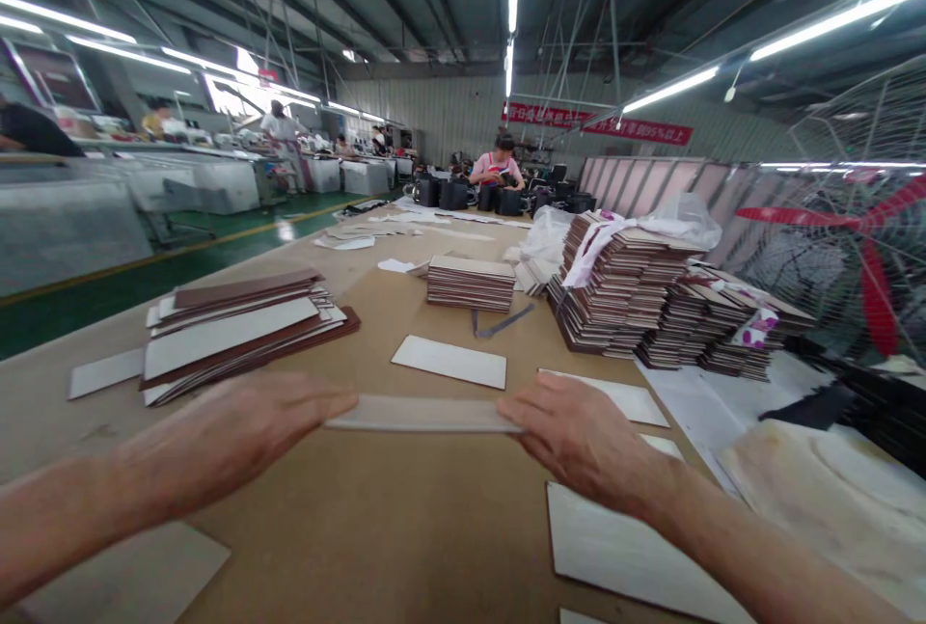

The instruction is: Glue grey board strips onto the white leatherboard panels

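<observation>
A pale, narrow strip (426,414) spans the gap between my hands above the brown table (405,518). My left hand (279,417) grips its left end with fingers pressed together. At the right end, my right hand (560,426) holds it between thumb and fingers. Just beyond the strip lies a flat white panel (449,361). A loose pile of white and brown panels (238,330) sits past my left hand. More white panels (622,547) lie partly under my right forearm.
A small neat stack (470,284) stands mid-table, with a grey strap (503,323) beside it. Tall panel stacks (626,282) rise at the right, near a large fan with red blades (875,286). A person in pink (496,166) works at the far end.
</observation>
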### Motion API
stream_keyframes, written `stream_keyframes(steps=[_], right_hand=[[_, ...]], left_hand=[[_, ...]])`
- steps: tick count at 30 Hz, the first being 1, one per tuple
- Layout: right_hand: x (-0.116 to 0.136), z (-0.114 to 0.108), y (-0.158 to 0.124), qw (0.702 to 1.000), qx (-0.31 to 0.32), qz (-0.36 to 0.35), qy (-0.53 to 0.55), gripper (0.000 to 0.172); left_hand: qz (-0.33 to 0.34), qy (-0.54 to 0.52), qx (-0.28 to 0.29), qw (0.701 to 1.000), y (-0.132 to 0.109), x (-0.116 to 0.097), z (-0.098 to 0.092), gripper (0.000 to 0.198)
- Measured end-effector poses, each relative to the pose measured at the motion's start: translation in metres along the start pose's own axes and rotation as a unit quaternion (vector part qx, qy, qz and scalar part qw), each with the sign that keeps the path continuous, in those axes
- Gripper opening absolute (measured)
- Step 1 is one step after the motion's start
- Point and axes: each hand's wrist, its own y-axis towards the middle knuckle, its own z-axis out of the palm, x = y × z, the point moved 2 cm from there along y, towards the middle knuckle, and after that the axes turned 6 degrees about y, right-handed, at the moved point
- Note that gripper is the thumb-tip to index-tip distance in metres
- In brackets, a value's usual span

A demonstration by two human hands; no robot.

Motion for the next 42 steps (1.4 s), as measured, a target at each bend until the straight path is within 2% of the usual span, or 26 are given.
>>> stream_keyframes(steps=[3,5,7,10,12,14,19,23,29,35,37,39,42], right_hand=[[-0.075,0.003,0.043,0.997,-0.038,0.066,-0.019,0.030],[-0.127,0.010,0.071,0.990,-0.069,0.121,-0.023,0.030],[-0.175,0.017,0.097,0.984,-0.086,0.152,-0.030,0.030],[-0.232,0.031,0.131,0.976,-0.103,0.186,-0.041,0.033],[-0.260,0.043,0.148,0.971,-0.109,0.206,-0.046,0.034],[-0.280,0.059,0.159,0.968,-0.106,0.221,-0.046,0.036],[-0.306,0.094,0.166,0.969,-0.082,0.231,-0.034,0.041],[-0.312,0.110,0.164,0.970,-0.074,0.231,-0.026,0.045],[-0.308,0.118,0.159,0.971,-0.073,0.228,-0.013,0.044],[-0.301,0.109,0.157,0.969,-0.081,0.233,-0.010,0.048],[-0.290,0.102,0.154,0.969,-0.093,0.229,-0.009,0.052],[-0.271,0.094,0.147,0.969,-0.107,0.222,-0.004,0.057],[-0.227,0.090,0.126,0.977,-0.087,0.191,0.026,0.054]], left_hand=[[-0.007,0.026,0.013,1.000,0.105,0.048,0.002,0.043],[-0.019,0.034,-0.004,0.999,0.170,0.076,0.012,0.039],[-0.036,0.038,-0.021,0.998,0.224,0.100,0.029,0.036],[-0.064,0.041,-0.040,0.996,0.283,0.129,0.059,0.029],[-0.077,0.040,-0.041,0.995,0.309,0.143,0.081,0.023],[-0.084,0.038,-0.034,0.995,0.326,0.153,0.104,0.026],[-0.083,0.019,-0.013,0.996,0.339,0.169,0.153,0.032],[-0.084,-0.001,-0.016,0.996,0.337,0.176,0.169,0.034],[-0.070,-0.025,-0.011,0.997,0.330,0.175,0.163,0.032],[-0.089,-0.051,-0.028,0.994,0.326,0.168,0.148,0.034],[-0.108,-0.056,-0.044,0.992,0.313,0.162,0.141,0.043],[-0.111,-0.061,-0.053,0.991,0.290,0.151,0.134,0.058],[-0.057,-0.081,-0.016,0.995,0.240,0.123,0.127,0.080]])
